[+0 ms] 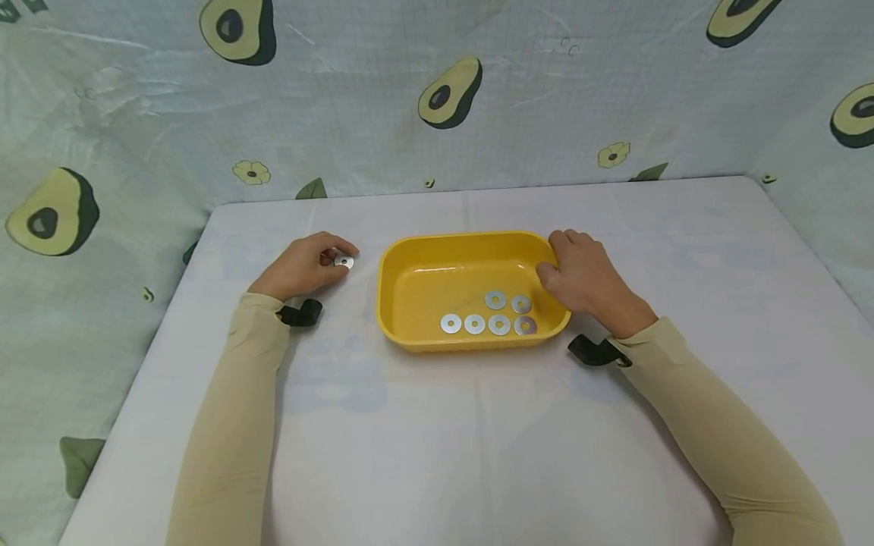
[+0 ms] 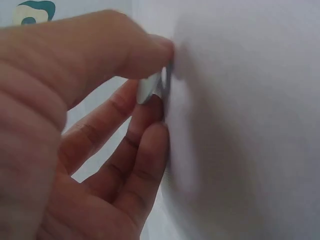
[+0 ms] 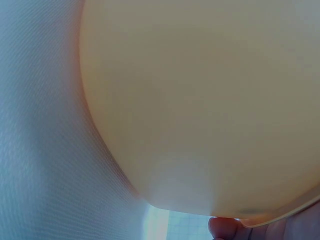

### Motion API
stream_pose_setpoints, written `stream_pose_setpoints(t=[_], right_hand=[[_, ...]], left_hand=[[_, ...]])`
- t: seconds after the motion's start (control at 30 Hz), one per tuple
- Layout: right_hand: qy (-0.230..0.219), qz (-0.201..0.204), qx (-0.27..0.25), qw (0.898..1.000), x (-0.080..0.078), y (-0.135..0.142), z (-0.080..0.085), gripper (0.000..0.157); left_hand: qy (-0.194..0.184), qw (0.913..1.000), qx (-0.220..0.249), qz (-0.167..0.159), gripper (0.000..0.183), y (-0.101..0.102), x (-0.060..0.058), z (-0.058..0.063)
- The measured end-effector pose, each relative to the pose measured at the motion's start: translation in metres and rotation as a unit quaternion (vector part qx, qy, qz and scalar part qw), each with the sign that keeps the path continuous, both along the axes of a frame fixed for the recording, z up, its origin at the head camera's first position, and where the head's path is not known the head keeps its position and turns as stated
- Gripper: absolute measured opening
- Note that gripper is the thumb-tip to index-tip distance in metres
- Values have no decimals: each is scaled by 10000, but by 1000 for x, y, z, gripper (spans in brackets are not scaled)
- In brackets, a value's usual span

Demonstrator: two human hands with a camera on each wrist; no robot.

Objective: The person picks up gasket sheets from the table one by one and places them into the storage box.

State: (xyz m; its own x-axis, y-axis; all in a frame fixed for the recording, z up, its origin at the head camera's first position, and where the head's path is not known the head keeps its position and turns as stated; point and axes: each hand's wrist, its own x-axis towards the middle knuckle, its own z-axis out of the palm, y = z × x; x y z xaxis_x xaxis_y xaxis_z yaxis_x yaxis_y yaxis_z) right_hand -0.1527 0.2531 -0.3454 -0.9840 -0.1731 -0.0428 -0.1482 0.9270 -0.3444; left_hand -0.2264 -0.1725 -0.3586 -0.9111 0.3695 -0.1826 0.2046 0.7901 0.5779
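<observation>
Between thumb and fingers my left hand [image 1: 306, 265] pinches a silver metal washer [image 1: 344, 261], just above or at the tabletop, left of the yellow tray [image 1: 410, 327]. In the left wrist view the washer [image 2: 148, 89] is seen nearly edge-on by the thumb tip; I cannot tell whether a second one lies against it. My right hand [image 1: 590, 277] grips the tray's right end, thumb over the inside of the rim. Several flat washers [image 1: 499, 324] lie in the tray's front right part. The right wrist view is mostly filled by the tray's outer wall [image 3: 200, 110].
A white cloth covers the table [image 1: 437, 440]. Behind it and along the sides hangs a pale curtain [image 1: 355, 98] printed with avocados. Each wrist carries a black camera mount, such as the right one [image 1: 592, 350].
</observation>
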Motion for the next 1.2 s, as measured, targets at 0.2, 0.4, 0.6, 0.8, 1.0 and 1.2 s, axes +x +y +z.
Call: stream_pose_setpoints(t=[0.2, 0.4, 0.6, 0.8, 1.0, 1.2], right_hand=[[37, -16, -8, 10000, 0, 0, 0, 43], [43, -13, -37, 10000, 0, 0, -1, 43], [38, 6, -25, 10000, 0, 1, -1, 43], [35, 7, 4, 10000, -1, 1, -3, 44], [32, -13, 8, 10000, -2, 1, -2, 45], [-22, 9, 32, 10000, -1, 0, 0, 45]], left_hand=[[-19, 10000, 63, -52, 32, -3, 1, 1], [-20, 9999, 84, -98, 34, -5, 4, 3], [61, 9999, 54, -123, 34, -5, 5, 4], [139, 9998, -18, -169, 32, -6, 4, 4], [271, 9993, -162, -216, 32, -5, 1, 2], [332, 9991, -202, -196, 30, -5, 0, 0]])
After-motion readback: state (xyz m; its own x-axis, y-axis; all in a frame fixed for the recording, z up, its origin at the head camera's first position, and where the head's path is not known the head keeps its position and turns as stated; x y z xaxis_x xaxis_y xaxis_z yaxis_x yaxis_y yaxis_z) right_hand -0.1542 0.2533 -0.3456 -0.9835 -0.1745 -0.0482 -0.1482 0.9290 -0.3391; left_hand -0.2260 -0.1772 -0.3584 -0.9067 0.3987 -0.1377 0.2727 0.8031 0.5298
